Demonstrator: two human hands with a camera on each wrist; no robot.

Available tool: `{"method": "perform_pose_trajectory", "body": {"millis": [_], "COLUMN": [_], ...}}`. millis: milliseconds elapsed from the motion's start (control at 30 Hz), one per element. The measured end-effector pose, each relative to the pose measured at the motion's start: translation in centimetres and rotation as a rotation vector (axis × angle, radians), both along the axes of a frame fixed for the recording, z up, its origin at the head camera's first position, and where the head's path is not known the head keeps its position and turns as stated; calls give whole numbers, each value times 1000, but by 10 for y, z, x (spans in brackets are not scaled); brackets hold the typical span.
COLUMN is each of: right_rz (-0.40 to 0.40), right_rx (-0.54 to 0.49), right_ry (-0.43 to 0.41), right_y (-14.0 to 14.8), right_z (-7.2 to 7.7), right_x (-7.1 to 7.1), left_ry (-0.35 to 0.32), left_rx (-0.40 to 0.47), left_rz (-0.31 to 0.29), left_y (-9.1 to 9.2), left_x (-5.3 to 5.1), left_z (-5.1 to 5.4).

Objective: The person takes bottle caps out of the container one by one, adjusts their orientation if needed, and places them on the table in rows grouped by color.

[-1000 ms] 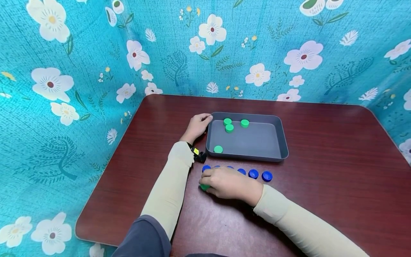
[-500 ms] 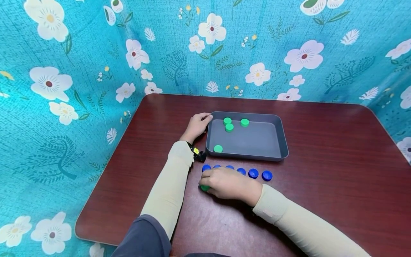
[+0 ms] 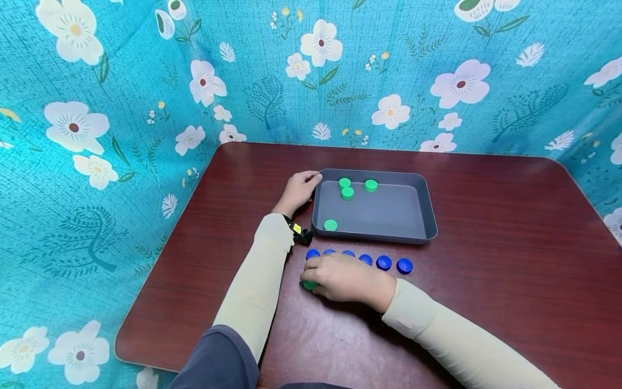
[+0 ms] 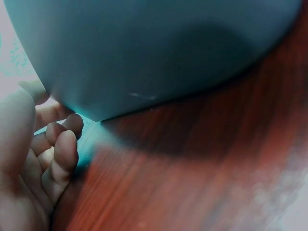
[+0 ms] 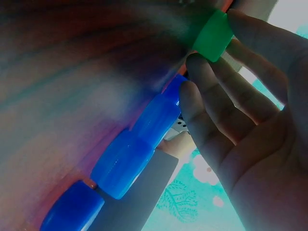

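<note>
My left hand [image 3: 296, 192] is at the back left corner of a dark grey baking tray [image 3: 389, 213], holding its edge. In the left wrist view its fingers [image 4: 65, 154] are bent beside the tray's outer wall [image 4: 159, 57]. Several green bottle caps [image 3: 371, 186] lie inside the tray. In front of it, my right hand [image 3: 340, 275] pinches another green bottle cap [image 5: 214, 36] between thumb and fingertips, low over the table. Behind the right hand runs a row of blue bottle caps [image 3: 384, 262], partly hidden by the hand in the head view.
The dark red wooden table [image 3: 495, 243] extends on both sides of the tray. A blue flowered curtain [image 3: 272, 70] hangs behind it and to the left. A black wrist camera [image 3: 301, 234] on the left wrist sits close to the tray's front left corner.
Hardly anything differs. The right hand stays at the green bottle cap and the left hand at the tray; the head view has shifted very slightly.
</note>
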State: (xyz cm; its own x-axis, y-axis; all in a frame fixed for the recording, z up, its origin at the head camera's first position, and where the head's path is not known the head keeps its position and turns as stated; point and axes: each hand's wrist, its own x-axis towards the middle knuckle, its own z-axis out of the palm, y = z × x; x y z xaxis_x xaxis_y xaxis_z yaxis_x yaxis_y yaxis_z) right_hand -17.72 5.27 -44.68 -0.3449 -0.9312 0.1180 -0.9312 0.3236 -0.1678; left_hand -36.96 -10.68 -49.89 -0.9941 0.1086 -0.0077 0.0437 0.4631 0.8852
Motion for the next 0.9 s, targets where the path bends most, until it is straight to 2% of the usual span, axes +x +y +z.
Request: {"method": "perform_pose_trajectory", "body": {"millis": [400,900], "right_rz": [22,12], "right_rx": [-37,-157], "right_ry": [-71,-40], "right_y": [6,14], "right_z": [5,6], "right_x": [-5,-9], "left_ry": [-1,-7], "left_rx": [-2,-11], "left_rz": [4,-4], "left_y": [0,-1], "left_x": [0,0], "left_z": [0,-2]}}
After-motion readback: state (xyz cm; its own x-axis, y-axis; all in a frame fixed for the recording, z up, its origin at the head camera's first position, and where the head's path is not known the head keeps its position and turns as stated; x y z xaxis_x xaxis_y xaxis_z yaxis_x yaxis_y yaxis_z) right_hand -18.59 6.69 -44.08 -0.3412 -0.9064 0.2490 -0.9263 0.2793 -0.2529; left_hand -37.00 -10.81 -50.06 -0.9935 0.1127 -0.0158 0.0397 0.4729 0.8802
